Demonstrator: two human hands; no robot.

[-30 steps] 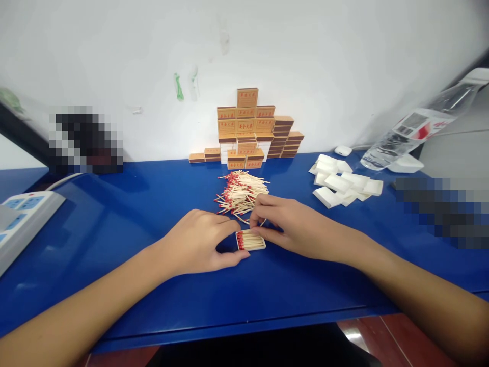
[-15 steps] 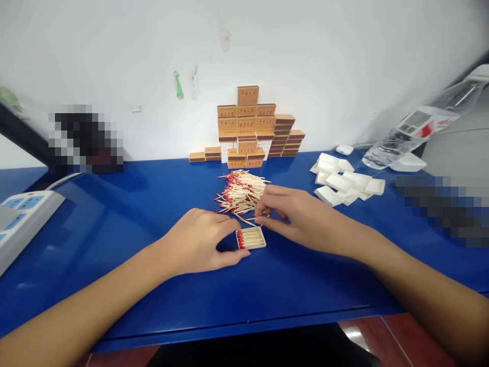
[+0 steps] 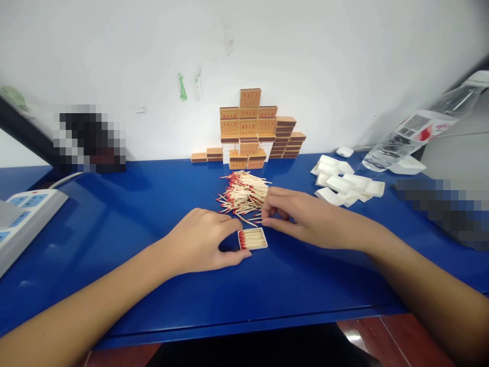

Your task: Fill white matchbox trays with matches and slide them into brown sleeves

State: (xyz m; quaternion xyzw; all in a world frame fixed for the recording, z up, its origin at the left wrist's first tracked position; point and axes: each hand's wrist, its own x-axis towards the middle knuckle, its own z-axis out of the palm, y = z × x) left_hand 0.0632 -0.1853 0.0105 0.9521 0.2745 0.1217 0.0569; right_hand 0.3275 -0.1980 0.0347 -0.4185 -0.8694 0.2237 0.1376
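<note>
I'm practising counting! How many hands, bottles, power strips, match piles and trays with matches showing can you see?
Left hand and right hand: 2
Bottle: 1
Power strip: 1
Match pile: 1
Tray with matches showing: 1
Total: 6

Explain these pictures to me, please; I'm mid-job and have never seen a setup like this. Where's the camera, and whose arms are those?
There's no machine here: those are a person's two bare hands, seen from one camera on their head, looking forward and down. The left hand holds the left end of a small white tray with red-tipped matches in it. The right hand is beside a heap of loose matches; I can't tell whether it grips one. Behind, on the blue table, stand stacked matchboxes against the wall. To the right lie more white trays and a leaning plastic bottle.
</note>
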